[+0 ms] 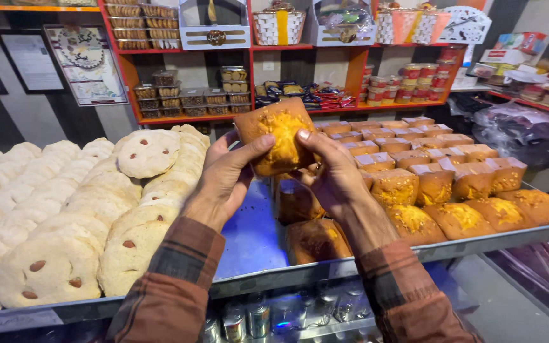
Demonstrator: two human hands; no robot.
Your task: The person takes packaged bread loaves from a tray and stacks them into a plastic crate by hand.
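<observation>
Golden-brown and glossy with a yellow crumbly top, a square cake [279, 134] is held up between both hands above the metal display tray [274, 279]. The left hand [223, 181] grips its left edge, thumb pressed across the front face and fingers wrapped behind; the right hand [332, 174] clamps the right lower edge the same way, thumb tip on the top crust. Both grips are closed on the cake, which is lifted clear of the tray and tilted so its topping faces the camera. Directly below the grip lies a bare blue patch of tray lining [255, 228], and just right of and under the right wrist sit two more loose cakes [316, 240]. Farther right of the grip, rows of similar cakes [440, 184] run in lines, some of them wrapped in paper. Left of the left forearm, pale round biscuits with almonds [65, 254] overlap in stacks. Behind the held cake, orange shelves [192, 117] carry boxed sweets and jars. By the look of it, the cake is being handled or inspected mid-air; setting it down cleanly would call for lowering it level onto the open blue patch, keeping thumbs light so the crumbly topping is not dented or shed.
</observation>
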